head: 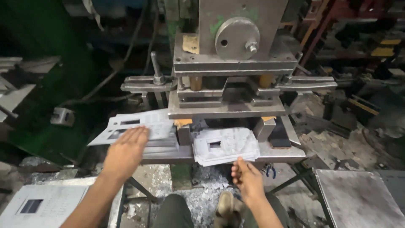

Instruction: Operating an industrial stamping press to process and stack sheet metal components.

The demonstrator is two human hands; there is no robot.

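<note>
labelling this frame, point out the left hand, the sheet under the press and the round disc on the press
left hand [126, 150]: head view, back of the hand
punched metal sheet [225, 145]: head view, flat face right of its square hole
round disc [236, 38]: head view, face centre

a torn tan paper label [190, 44] is stuck on the grey press.

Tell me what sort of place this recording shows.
Most likely a metal stamping workshop. A heavy steel press stands over a bench, punched metal sheets lie stacked under it, and metal scrap litters the floor. The left hand rests on another sheet pile.
</note>
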